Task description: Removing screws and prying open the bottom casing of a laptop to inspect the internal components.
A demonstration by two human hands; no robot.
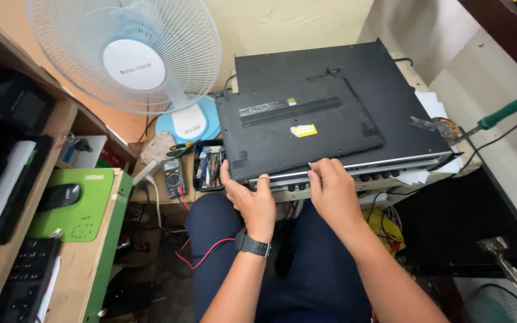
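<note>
A black laptop [294, 128] lies upside down, bottom panel up, with a small yellow sticker on it, on top of a larger black electronic unit [384, 90] that has a row of knobs along its front. My left hand [252, 200], a dark watch on its wrist, grips the laptop's near left edge, thumb on the panel. My right hand [330, 188] rests at the near edge right of centre, fingertips pinching at the seam. Whether anything small is held in its fingers is not visible.
A white standing fan [130, 57] is at the back left. A multimeter [173, 175] with red leads and a tray of hand tools [209, 167] lie left of the laptop. A green-handled soldering iron [498, 116] sits right. A wooden shelf with a mouse on a green pad [76, 203] stands left.
</note>
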